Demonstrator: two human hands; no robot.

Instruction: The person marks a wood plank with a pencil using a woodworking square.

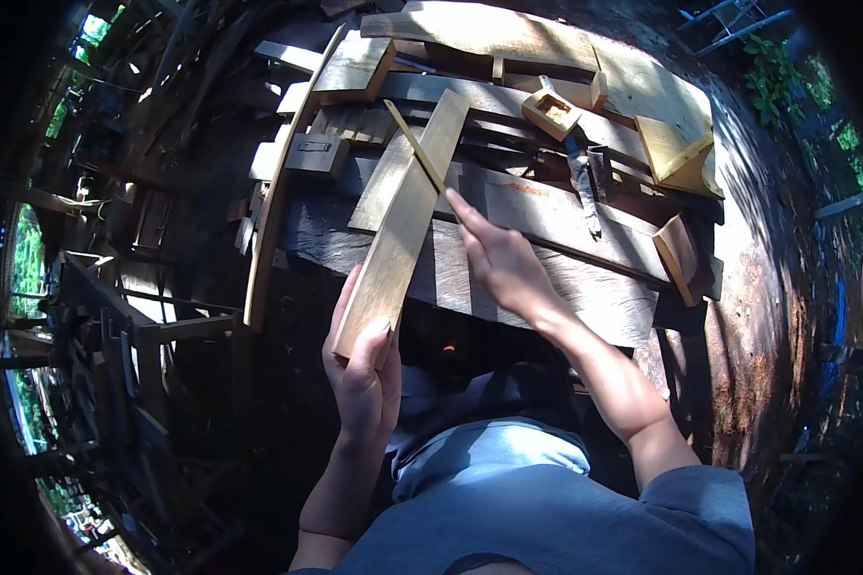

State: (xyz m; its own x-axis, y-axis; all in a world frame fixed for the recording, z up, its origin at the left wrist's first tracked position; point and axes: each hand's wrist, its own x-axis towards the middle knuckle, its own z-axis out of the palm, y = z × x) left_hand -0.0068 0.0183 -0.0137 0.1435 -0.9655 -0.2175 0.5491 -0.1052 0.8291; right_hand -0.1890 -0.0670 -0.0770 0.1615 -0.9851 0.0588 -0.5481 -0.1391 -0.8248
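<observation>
My left hand is closed round the near end of a long, pale wooden board, its thumb on top. The board slopes up and away, with its far part over the workbench. A thin yellowish strip, perhaps a ruler, lies diagonally across the board's face. My right hand grips the strip's near end, at the board's right edge. The fingertips partly hide that end. Beneath the board, another pale wooden piece shows on its left side.
A plank workbench spreads ahead, with gaps between its boards. On it are a hollowed wooden block, a dark narrow tool, a large block and an angled piece. A long upright-edged strip borders the left.
</observation>
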